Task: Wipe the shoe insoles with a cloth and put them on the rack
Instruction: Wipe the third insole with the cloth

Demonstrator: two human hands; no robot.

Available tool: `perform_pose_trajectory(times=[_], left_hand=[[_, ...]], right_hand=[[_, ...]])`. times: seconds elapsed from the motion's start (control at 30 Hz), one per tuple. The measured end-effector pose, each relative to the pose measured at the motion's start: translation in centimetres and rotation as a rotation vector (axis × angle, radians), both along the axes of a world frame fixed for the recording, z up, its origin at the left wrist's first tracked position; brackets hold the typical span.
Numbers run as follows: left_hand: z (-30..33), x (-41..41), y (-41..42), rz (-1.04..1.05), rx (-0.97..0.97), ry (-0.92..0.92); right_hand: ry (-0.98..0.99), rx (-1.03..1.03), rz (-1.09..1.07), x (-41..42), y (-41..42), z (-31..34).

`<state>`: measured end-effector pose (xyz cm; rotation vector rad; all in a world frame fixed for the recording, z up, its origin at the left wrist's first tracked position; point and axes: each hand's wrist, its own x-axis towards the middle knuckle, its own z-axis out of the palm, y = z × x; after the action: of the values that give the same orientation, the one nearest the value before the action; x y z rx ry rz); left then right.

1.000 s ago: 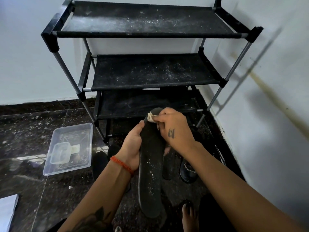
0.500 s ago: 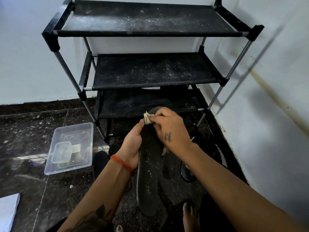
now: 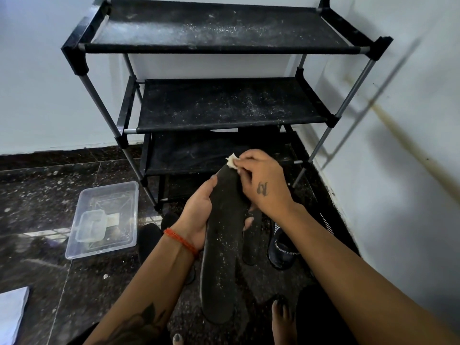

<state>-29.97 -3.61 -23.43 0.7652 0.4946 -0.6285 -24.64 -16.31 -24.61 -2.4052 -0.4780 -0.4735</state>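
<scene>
Nearest me, the heel end of the dark insole (image 3: 219, 257) hangs low, above the speckled floor and just beside the person's bare foot (image 3: 282, 319); its lower stretch is dotted with pale grit. The left hand (image 3: 199, 215) grips its left edge, thumb along the rim and fingertips showing from underneath on the far side. Higher up, the right hand (image 3: 263, 183) pinches a small wad of whitish cloth (image 3: 232, 161) and presses it on the toe tip. Over the last second that cloth has stayed at the toe, edging only slightly outward, so I'd say the wipe is just finishing one pass at the top and most of the surface has yet to be cleaned.

Beneath the held one, a second insole (image 3: 251, 242) lies on the floor beside a black shoe (image 3: 283, 247). To the left sits a clear plastic tub (image 3: 124, 195). Beyond stands the black shoe rack (image 3: 224, 49), its dusty shelves holding no insole that I can see.
</scene>
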Motion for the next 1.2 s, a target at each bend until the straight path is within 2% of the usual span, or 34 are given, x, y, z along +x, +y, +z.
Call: perform_pose_trajectory(times=[0.2,0.27,0.33,0.43,0.53,0.73,0.83,0.93,1.03,1.2], left_hand=[[-0.1,0.0,0.2,0.008,0.046,-0.02],[-0.1,-0.1,0.0,-0.004,0.056,-0.012],[0.0,0.0,0.0,0.003,0.051,0.008],[-0.1,0.5,0.3,0.01,0.029,0.029],[-0.1,0.4,0.2,-0.018,0.027,0.019],[-0.4,0.4,0.6,-0.009,0.005,0.017],[-0.4,0.4,0.7,-0.008,0.008,0.014],[-0.3,0.5,0.6,0.001,0.009,0.019],[-0.1,0.6,0.5,0.008,0.004,0.035],[0.2,0.3,0.3,-0.026,0.03,0.004]], right_hand=[[0.274,-0.055,0.131,0.1,-1.0,1.6],[0.346,-0.203,0.08,0.2,-1.6,2.0],[0.329,-0.282,-0.036,0.4,-2.2,1.9],[0.164,-0.045,-0.16,0.4,-2.3,1.6],[0.221,0.084,-0.165,0.5,-1.5,1.1],[0.424,0.127,-0.026,0.4,-0.6,1.1],[0.504,0.009,0.106,0.6,-1.6,2.2],[0.445,-0.086,-0.011,1.1,-2.8,2.4],[0.274,0.149,-0.165,1.3,-2.8,2.0],[0.317,0.175,-0.086,0.6,-0.5,0.9]])
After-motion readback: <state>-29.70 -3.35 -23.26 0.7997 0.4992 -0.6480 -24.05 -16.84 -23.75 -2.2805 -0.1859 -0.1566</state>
